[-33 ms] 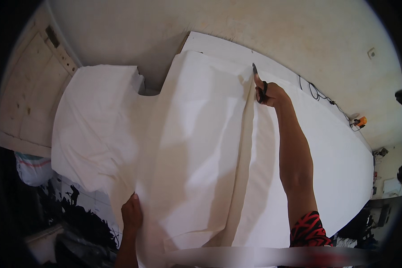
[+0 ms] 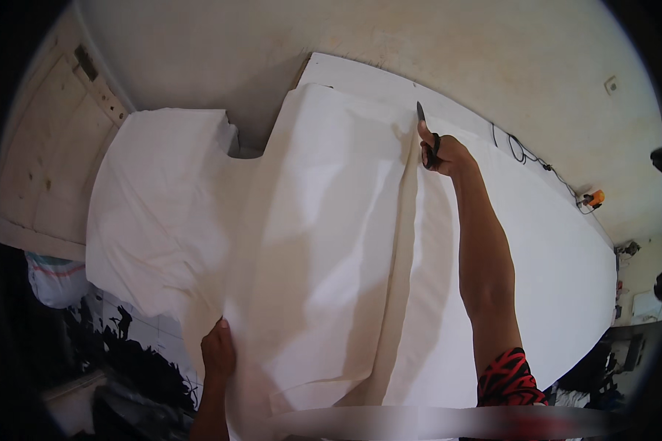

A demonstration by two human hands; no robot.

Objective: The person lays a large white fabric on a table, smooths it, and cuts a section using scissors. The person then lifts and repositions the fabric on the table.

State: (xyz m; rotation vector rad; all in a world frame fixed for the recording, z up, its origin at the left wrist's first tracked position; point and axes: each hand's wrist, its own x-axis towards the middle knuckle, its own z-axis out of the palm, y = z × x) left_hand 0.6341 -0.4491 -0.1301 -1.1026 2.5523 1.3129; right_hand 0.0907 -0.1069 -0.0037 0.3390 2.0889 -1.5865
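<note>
A large white cloth point(image 2: 324, 184) lies spread over the table, with a long raised fold running from the near side to the far edge. My right hand point(image 2: 443, 156) reaches to the far end of that fold and is closed on dark-handled scissors point(image 2: 421, 112), their blade end pointing away toward the wall. How far apart the blades are, I cannot make out. At the near left, my left hand point(image 2: 218, 348) is closed on the cloth's edge, thumb on top. Its fingertips are hidden.
The white tabletop point(image 2: 544, 242) extends to the right. A dark cable point(image 2: 522, 154) and an orange object point(image 2: 594, 199) are along the wall point(image 2: 449, 44). A wooden door point(image 2: 55, 147) stands left. Below it are a white sack point(image 2: 55, 279) and dark scraps point(image 2: 143, 360) on the tiled floor.
</note>
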